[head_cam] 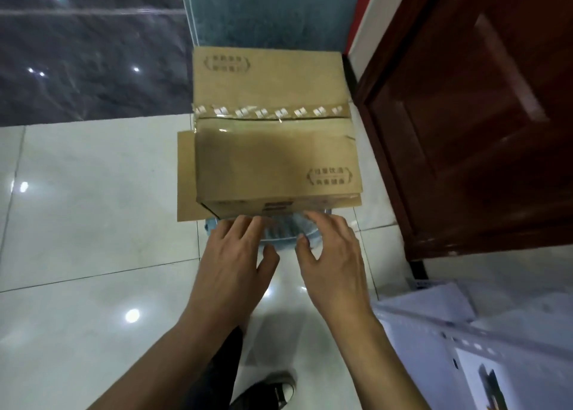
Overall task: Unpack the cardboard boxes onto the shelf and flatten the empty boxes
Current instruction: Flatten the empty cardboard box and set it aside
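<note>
I'm seeing a plain brown cardboard box (273, 149) banded with white-printed clear tape (269, 111), glossy white floor tiles (93, 208), a dark red-brown door (480, 115) alongside.

Counted around the cardboard box (276, 149)

One cardboard box, two hands just below it, one shoe (273, 391) farther below, one door (483, 115) right of it.

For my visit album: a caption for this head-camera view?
Both open hands, left and right, reach toward a taped brown cardboard box above a white tiled floor.
</note>
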`<state>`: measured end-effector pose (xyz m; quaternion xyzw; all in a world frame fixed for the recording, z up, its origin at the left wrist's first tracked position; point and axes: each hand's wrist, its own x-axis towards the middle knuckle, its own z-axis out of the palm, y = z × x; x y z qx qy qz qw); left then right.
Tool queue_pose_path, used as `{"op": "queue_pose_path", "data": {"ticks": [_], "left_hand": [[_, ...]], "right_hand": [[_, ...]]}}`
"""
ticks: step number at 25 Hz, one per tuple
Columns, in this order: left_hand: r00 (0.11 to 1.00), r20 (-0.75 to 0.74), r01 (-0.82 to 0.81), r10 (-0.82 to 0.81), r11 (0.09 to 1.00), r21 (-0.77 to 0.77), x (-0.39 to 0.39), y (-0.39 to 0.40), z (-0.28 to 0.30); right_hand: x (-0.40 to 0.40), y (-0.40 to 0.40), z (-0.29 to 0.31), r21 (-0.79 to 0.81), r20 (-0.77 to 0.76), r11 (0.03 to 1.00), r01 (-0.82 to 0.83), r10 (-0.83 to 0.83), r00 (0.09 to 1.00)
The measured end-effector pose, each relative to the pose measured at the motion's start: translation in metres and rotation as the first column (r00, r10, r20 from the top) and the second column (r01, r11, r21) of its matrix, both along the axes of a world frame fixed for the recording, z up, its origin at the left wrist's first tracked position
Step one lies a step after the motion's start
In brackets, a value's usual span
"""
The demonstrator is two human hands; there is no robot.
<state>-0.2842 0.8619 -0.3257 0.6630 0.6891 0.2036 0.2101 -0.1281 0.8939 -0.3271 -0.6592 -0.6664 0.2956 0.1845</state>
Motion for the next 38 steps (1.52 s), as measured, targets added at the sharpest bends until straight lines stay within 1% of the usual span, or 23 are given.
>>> {"op": "queue_pose_path", "data": {"ticks": [2,5,7,11,13,15,18,22,25,27,29,31,33,34,36,37,38], "left_hand": [[1.0,-0.021,-0.018,0.018,0.999,0.036,-0.02,0.022,0.0],[0.998,-0.05,-0.04,0.044,0.996,0.076,-0.049,0.053,0.002],[0.996,-0.078,-0.027,0.037,0.992,0.125,-0.067,0.073,0.002],[0.994,-0.106,-0.014,0.031,0.987,0.159,-0.1,0.108,-0.002],[0.992,-0.123,0.002,0.018,0.987,0.158,-0.113,0.123,-0.006],[0.989,-0.149,0.031,-0.007,0.987,0.161,-0.123,0.138,-0.011],[0.983,-0.181,0.068,-0.036,0.983,0.171,-0.132,0.16,-0.021],[0.968,-0.236,0.126,-0.09,0.982,0.141,-0.137,0.191,-0.032],[0.96,-0.248,0.156,-0.133,0.985,0.075,-0.143,0.216,-0.039],[0.942,-0.288,0.185,-0.172,0.983,0.019,-0.15,0.233,-0.042],[0.904,-0.365,0.24,-0.225,0.971,-0.003,-0.156,0.252,-0.044],[0.833,-0.468,0.326,-0.296,0.945,-0.018,-0.156,0.269,-0.043],[0.761,-0.526,0.395,-0.38,0.914,-0.09,-0.154,0.278,-0.039],[0.716,-0.549,0.426,-0.431,0.893,-0.145,-0.154,0.28,-0.038],[0.574,-0.618,0.471,-0.537,0.834,-0.287,-0.154,0.275,-0.037],[0.518,-0.639,0.486,-0.568,0.81,-0.327,-0.155,0.272,-0.034],[0.492,-0.652,0.495,-0.577,0.801,-0.335,-0.155,0.272,-0.031]], "right_hand": [[-0.02,0.02,-0.001,0.031,0.014,0.999,-0.042,0.041,0.999],[-0.052,0.044,-0.006,0.027,0.03,0.997,-0.073,0.072,0.997],[-0.074,0.062,-0.013,0.041,0.052,0.994,-0.103,0.101,0.994],[-0.109,0.092,-0.032,0.116,0.064,0.982,-0.146,0.14,0.988],[-0.121,0.105,-0.041,0.163,0.114,0.974,-0.157,0.139,0.984],[-0.13,0.119,-0.053,0.208,0.205,0.957,-0.2,0.157,0.966],[-0.135,0.13,-0.073,0.222,0.311,0.934,-0.279,0.204,0.928],[-0.138,0.132,-0.087,0.255,0.339,0.923,-0.287,0.193,0.921],[-0.137,0.137,-0.087,0.244,0.339,0.93,-0.276,0.184,0.922],[-0.139,0.137,-0.087,0.247,0.344,0.932,-0.265,0.171,0.923],[-0.14,0.137,-0.087,0.267,0.346,0.926,-0.265,0.165,0.924],[-0.14,0.138,-0.088,0.274,0.355,0.924,-0.267,0.161,0.921],[-0.14,0.138,-0.088,0.267,0.373,0.927,-0.265,0.154,0.915],[-0.141,0.138,-0.087,0.262,0.377,0.928,-0.265,0.154,0.913],[-0.142,0.138,-0.086,0.246,0.373,0.93,-0.273,0.169,0.912],[-0.142,0.139,-0.086,0.235,0.373,0.932,-0.276,0.175,0.911],[-0.142,0.14,-0.086,0.222,0.377,0.935,-0.278,0.18,0.908]]}}
